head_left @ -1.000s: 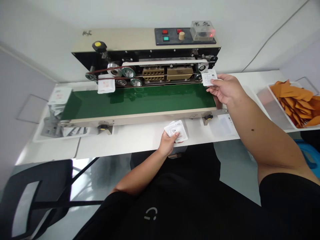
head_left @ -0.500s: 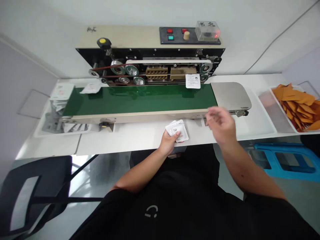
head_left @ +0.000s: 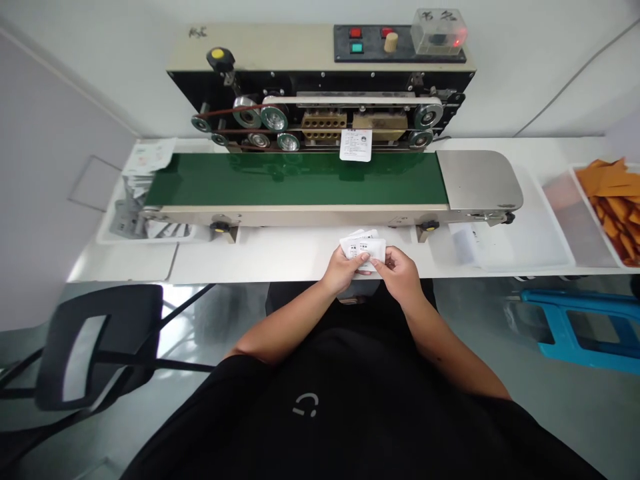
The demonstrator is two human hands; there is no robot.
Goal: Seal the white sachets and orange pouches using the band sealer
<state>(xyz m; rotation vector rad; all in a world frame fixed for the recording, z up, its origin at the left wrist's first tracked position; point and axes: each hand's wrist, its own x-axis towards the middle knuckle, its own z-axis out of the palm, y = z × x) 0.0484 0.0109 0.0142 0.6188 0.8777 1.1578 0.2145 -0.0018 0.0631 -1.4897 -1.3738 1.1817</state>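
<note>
My left hand [head_left: 341, 270] grips a small stack of white printed sachets [head_left: 364, 247] at the front edge of the white table [head_left: 280, 257]. My right hand [head_left: 397, 270] has come up against the stack, its fingertips pinching the top sachet. Behind them runs the green conveyor belt [head_left: 295, 179] of a band sealing machine [head_left: 320, 87]. One white sachet [head_left: 355, 145] stands on the belt with its top edge in the sealing track, near the machine's middle.
Sealed sachets lie in a tray [head_left: 134, 207] at the belt's left end. A steel feed plate [head_left: 477, 180] sits at the right end, beside a clear bin [head_left: 500, 243] and a bin of orange packets [head_left: 607, 200]. A black chair [head_left: 95, 347] and a blue stool [head_left: 580, 323] stand below.
My right hand let go of a sachet at the belt's right end and came back to the stack. That sachet has travelled left along the sealer. An earlier sachet dropped off the left end.
</note>
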